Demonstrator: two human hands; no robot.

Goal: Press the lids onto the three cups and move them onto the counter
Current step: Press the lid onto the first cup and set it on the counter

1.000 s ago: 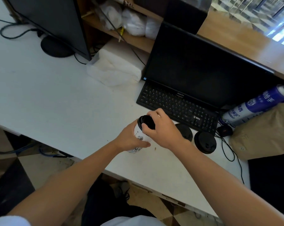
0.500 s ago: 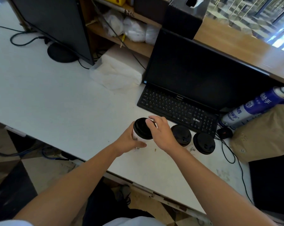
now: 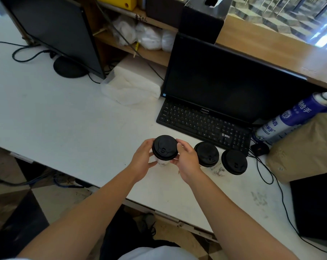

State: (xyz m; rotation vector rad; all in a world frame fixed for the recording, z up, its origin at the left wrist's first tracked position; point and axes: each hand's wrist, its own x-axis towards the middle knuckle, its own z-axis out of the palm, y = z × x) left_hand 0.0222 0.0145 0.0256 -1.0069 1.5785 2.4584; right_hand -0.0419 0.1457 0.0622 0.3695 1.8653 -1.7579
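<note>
Three white paper cups with black lids stand in a row on the white desk (image 3: 65,119), in front of the keyboard. My left hand (image 3: 142,160) and my right hand (image 3: 187,158) clasp the leftmost cup (image 3: 161,161) from either side, fingers at the rim of its black lid (image 3: 165,147). The middle cup (image 3: 206,154) and the right cup (image 3: 234,162) stand free just right of my right hand, each with its lid on. The wooden counter (image 3: 271,45) runs behind the monitor at the upper right.
A black keyboard (image 3: 204,124) and monitor (image 3: 230,81) stand right behind the cups. A blue spray can (image 3: 294,119), a brown paper bag (image 3: 307,149) and a mouse (image 3: 260,149) with cables crowd the right. A second monitor (image 3: 53,32) and a white tissue pack (image 3: 132,87) sit further left.
My right hand has come off the top of the lid and now holds the cup's right side. The lid is fully in sight.
</note>
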